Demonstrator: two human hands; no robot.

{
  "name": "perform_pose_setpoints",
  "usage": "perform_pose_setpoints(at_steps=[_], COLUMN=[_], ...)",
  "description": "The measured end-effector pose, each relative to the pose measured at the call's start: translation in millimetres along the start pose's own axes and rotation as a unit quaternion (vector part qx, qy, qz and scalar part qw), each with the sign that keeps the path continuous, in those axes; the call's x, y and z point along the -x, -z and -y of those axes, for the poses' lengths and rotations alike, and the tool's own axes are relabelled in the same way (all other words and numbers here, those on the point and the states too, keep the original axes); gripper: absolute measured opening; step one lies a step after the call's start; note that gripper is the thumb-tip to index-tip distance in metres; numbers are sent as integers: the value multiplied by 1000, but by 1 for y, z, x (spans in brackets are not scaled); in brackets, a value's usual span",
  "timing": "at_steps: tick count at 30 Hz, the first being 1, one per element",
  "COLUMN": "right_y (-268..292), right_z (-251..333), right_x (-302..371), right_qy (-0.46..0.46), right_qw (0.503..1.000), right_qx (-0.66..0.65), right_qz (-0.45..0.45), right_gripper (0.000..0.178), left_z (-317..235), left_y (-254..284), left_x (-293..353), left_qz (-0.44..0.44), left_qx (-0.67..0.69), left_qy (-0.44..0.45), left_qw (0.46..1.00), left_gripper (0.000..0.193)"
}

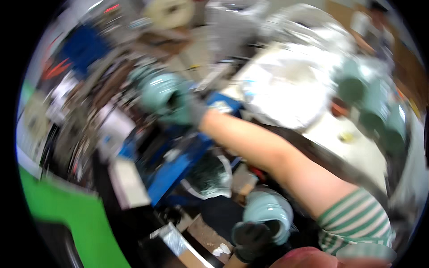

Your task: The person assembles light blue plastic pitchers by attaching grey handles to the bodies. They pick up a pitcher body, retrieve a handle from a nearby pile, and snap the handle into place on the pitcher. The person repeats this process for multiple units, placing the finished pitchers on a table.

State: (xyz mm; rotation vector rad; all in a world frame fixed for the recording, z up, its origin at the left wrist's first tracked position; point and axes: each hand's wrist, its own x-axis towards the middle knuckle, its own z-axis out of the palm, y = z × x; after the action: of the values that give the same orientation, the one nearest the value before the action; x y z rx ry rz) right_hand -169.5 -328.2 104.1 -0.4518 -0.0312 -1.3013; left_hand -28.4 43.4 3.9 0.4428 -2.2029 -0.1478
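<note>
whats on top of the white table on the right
On the white table: a heap of whitish plastic, teal cylinders, a small reddish-brown object and a yellowish bit. Whatever lies under the plastic is covered.

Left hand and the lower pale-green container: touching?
Touching. The head view shows the gloved left hand gripping the lower pale-green container at its open end.

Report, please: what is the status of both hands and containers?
Left hand holds lower teal container. Right hand at upper teal container, grip blurred. Blue bar below right hand.
</note>
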Motion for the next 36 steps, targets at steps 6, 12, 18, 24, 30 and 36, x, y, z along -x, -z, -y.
perform_pose_setpoints(at_steps=[6, 12, 18, 24, 30, 36], right_y=[27, 118, 101, 104, 127, 139], right_z=[5, 131, 230, 323, 404, 495], right_x=[127, 417, 718, 716, 676, 692], right_qy=[31, 188, 438, 502, 552, 542], right_qw=[931, 615, 164, 465, 479, 495], right_qx=[343, 666, 578, 271, 399, 296], right_qz=[-122, -378, -669, -677, -554, -611], right_gripper=[58, 60, 52, 48, 18, 39], left_z=[40, 28, -1, -9, -23, -29], left_y=[-12, -33, -46, -57, -62, -75], left_x=[37, 15, -36, -70, -67, -68], left_qz=[197, -34, 55, 104, 142, 154], left_qx=[19, 69, 66, 26, 6, 24], left_qy=[18, 48, 26, -24, -9, -16], left_qw=[980, 996, 996, 994, 990, 988], left_gripper=[53, 32, 23, 22, 27, 32])
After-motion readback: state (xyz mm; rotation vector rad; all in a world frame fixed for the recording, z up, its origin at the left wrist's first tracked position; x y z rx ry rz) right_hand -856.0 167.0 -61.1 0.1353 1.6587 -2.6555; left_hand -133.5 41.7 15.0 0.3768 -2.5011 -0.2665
